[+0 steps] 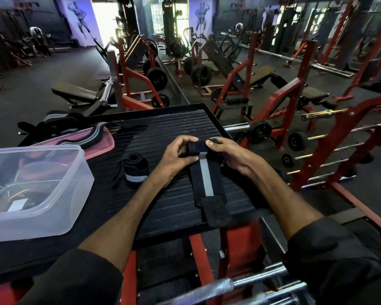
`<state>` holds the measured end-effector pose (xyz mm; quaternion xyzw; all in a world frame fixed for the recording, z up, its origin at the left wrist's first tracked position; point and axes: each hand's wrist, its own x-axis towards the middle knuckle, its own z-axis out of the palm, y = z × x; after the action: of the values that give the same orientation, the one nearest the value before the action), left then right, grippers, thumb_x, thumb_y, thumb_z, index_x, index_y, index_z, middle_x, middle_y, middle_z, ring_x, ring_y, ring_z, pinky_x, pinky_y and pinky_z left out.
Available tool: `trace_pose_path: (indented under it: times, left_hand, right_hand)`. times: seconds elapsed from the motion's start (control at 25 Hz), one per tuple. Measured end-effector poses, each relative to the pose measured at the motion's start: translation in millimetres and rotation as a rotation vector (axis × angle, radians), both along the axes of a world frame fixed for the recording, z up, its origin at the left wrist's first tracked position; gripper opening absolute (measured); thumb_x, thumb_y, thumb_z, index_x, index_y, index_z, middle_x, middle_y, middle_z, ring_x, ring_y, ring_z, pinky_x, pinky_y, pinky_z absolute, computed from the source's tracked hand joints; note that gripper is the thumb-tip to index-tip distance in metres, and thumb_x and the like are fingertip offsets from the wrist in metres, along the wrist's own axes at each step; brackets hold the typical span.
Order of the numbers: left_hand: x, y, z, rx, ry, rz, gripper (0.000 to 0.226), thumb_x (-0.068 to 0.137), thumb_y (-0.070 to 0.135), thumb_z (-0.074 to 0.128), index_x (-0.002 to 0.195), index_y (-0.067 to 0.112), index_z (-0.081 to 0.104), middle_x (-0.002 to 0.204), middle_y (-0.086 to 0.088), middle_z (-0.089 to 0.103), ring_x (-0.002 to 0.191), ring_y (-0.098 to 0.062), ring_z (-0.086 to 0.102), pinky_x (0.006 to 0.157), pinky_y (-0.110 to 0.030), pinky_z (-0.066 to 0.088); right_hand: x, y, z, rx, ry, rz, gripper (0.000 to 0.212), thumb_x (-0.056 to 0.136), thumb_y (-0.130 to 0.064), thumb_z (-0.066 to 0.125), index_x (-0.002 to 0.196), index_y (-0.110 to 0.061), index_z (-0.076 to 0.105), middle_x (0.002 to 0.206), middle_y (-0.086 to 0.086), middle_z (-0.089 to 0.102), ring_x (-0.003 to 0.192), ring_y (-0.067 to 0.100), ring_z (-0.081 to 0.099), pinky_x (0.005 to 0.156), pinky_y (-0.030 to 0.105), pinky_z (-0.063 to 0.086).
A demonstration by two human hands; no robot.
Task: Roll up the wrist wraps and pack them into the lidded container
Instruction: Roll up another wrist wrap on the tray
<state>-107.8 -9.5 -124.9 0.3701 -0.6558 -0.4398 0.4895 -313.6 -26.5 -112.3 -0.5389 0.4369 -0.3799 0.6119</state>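
A black wrist wrap with a grey stripe [207, 183] lies lengthwise on the black ribbed platform [174, 126], its far end rolled up. My left hand [176, 155] and my right hand [227, 153] both grip that rolled end from either side. A finished rolled wrap [135, 170] rests on the platform just left of my left hand. The clear plastic container [31, 190] stands open at the left, with something dark inside. Its pink lid [101, 144] lies behind it, with unrolled wraps [86, 133] draped over it.
More unrolled wraps [57, 122] are piled at the platform's far left corner. Red gym racks, benches and weight plates surround the platform, and barbells [240, 282] lie below its near edge. The platform's right edge drops off beside my right forearm.
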Motion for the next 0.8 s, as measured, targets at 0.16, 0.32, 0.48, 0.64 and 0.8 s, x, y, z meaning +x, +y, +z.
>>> trace_pose_path:
  times: [0.16, 0.32, 0.48, 0.64, 0.8]
  left_hand:
    - [2, 1, 5, 0.291, 0.151, -0.088, 0.05, 0.089, 0.004, 0.071, 0.131, 0.026, 0.054, 0.132, 0.008, 0.062, 0.12, -0.011, 0.06, 0.096, -0.033, 0.052]
    - [3, 1, 3, 0.431, 0.16, -0.115, 0.042, 0.096, 0.023, 0.065, 0.136, 0.021, 0.052, 0.127, 0.004, 0.066, 0.119, -0.013, 0.063, 0.096, -0.036, 0.054]
    - [2, 3, -3, 0.341, -0.012, -0.058, 0.036, 0.093, 0.026, 0.07, 0.127, 0.022, 0.057, 0.113, 0.009, 0.073, 0.106, -0.003, 0.068, 0.086, -0.025, 0.058]
    - [4, 0, -6, 0.262, -0.017, -0.011, 0.041, 0.082, 0.01, 0.081, 0.118, 0.02, 0.062, 0.108, 0.002, 0.074, 0.101, -0.011, 0.071, 0.089, -0.039, 0.059]
    - [5, 3, -3, 0.157, -0.005, -0.007, 0.045, 0.077, 0.003, 0.083, 0.115, 0.017, 0.064, 0.108, -0.003, 0.074, 0.1, -0.014, 0.072, 0.086, -0.038, 0.06]
  right_hand:
    - [0, -3, -3, -0.033, -0.105, -0.075, 0.036, 0.09, -0.009, 0.072, 0.125, -0.009, 0.064, 0.112, 0.011, 0.073, 0.101, 0.022, 0.07, 0.086, 0.031, 0.058]
    - [0, -1, -3, -0.048, -0.134, -0.056, 0.037, 0.086, 0.004, 0.07, 0.118, -0.015, 0.067, 0.102, 0.007, 0.072, 0.092, 0.017, 0.068, 0.084, 0.027, 0.056]
    - [-1, 2, -2, -0.071, -0.11, -0.048, 0.045, 0.082, 0.014, 0.068, 0.116, -0.015, 0.066, 0.1, 0.006, 0.07, 0.092, 0.015, 0.067, 0.083, 0.025, 0.057]
    - [-4, 6, 2, -0.03, -0.18, -0.011, 0.051, 0.081, 0.023, 0.059, 0.116, -0.014, 0.066, 0.107, 0.008, 0.07, 0.097, 0.018, 0.067, 0.088, 0.03, 0.055]
    - [-8, 8, 9, 0.1, -0.331, 0.003, 0.041, 0.089, -0.005, 0.065, 0.128, -0.014, 0.062, 0.115, 0.007, 0.072, 0.096, 0.018, 0.071, 0.093, 0.035, 0.053]
